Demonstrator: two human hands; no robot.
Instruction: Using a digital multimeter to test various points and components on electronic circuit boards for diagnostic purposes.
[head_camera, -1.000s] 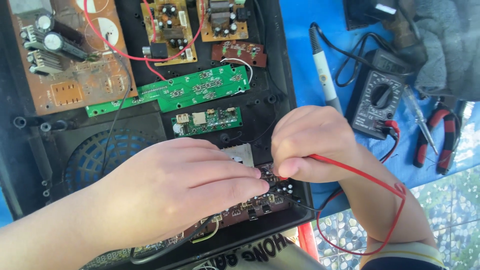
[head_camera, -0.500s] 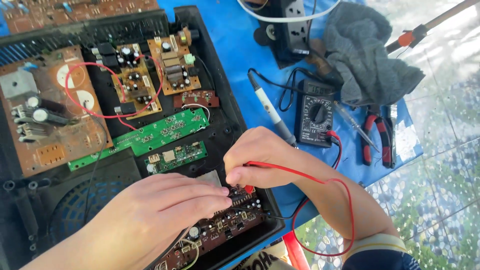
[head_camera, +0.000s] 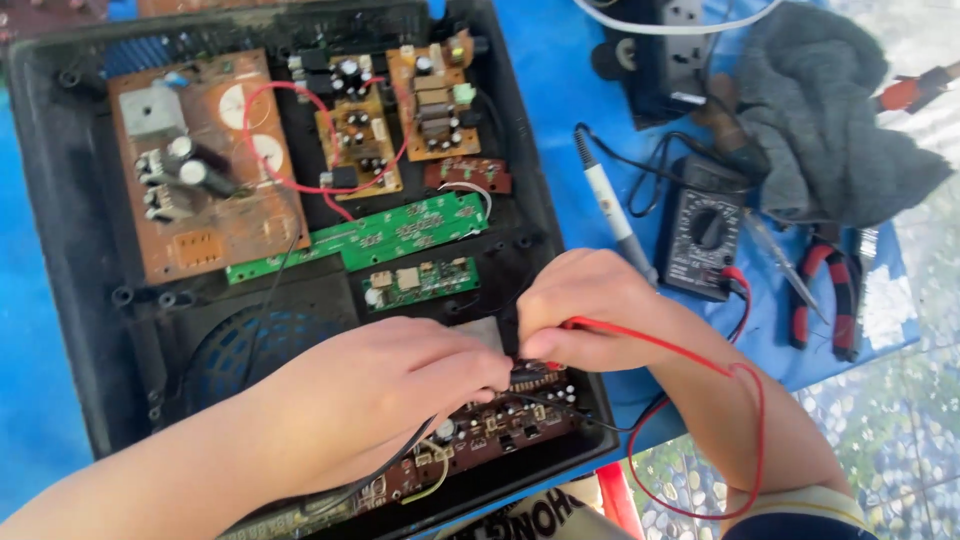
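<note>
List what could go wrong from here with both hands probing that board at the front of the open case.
1. The right hand and left hand press close together on the dark circuit board; a slipped probe tip might bridge neighbouring contacts.
2. The red test lead loops off the table edge around the right forearm; a snag could jerk the probe or drag the multimeter.
3. The left hand covers much of the board, so the contact point is hard to see.

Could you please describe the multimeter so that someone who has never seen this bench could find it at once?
Look on the blue table, right of the open black casing. The multimeter lies beside the grey cloth: a dark box with a round dial, unlike the red-handled pliers nearby.
</note>
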